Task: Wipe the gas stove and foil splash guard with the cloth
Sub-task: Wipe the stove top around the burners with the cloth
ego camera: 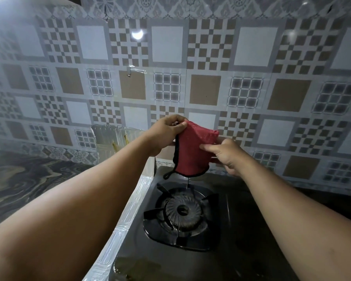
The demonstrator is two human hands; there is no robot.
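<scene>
The red cloth (193, 151), edged in black, is held in the air between both hands, above the far end of the gas stove (227, 230). Its upper left corner is pinched by the fingertips of the left hand (164, 134); its right edge is gripped by the curled fingers of the right hand (225, 155). A black loop hangs from the cloth's lower left corner. The burner (181, 211) is seen below the fingers. The foil splash guard (130, 203) stands under the left forearm, along the stove's left side. Beyond the fingers, a patterned tile wall (251, 78) is seen.
</scene>
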